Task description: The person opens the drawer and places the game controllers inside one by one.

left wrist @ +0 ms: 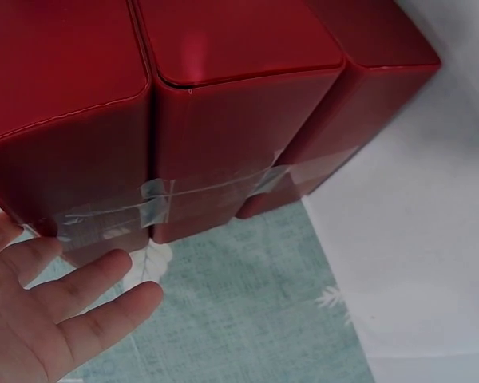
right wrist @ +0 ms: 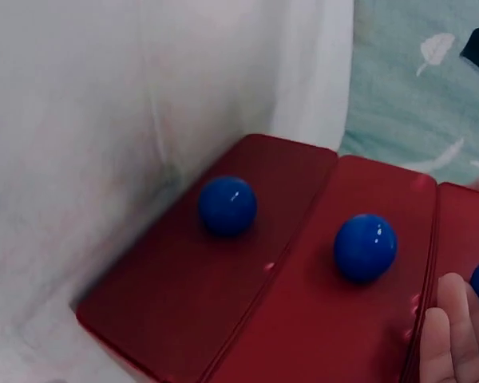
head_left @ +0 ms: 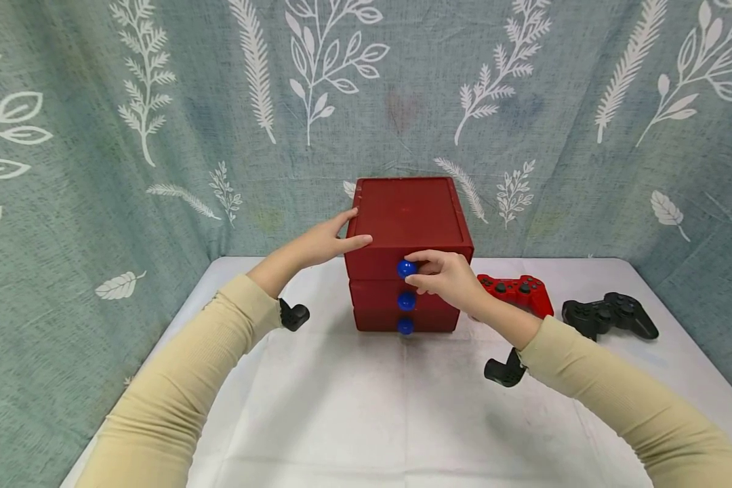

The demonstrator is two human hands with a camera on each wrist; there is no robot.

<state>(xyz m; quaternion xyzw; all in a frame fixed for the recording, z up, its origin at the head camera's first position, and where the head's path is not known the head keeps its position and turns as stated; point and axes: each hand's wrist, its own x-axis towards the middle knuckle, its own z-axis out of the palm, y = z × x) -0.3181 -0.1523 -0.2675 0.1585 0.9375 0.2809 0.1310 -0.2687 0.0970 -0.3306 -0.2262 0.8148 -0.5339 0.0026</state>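
Observation:
A dark red three-drawer box (head_left: 405, 211) stands at the table's far side, with round blue knobs down its front. My right hand (head_left: 450, 279) pinches the top knob (head_left: 404, 270) between thumb and index finger. Below it, the middle knob (head_left: 407, 301) and bottom knob (head_left: 405, 326) are untouched. All the drawer fronts look closed. My left hand (head_left: 324, 242) rests at the box's upper left edge, thumb on the top and fingers extended along the side. In the left wrist view, clear tape (left wrist: 164, 199) runs across the box's side near those fingers.
Right of the box lie a red game controller (head_left: 521, 291) and a black game controller (head_left: 610, 316). A white cloth covers the table (head_left: 341, 413). Behind hangs a grey-green curtain (head_left: 402, 88) with white leaf prints. Black wrist devices (head_left: 505, 370) stick out below the sleeves.

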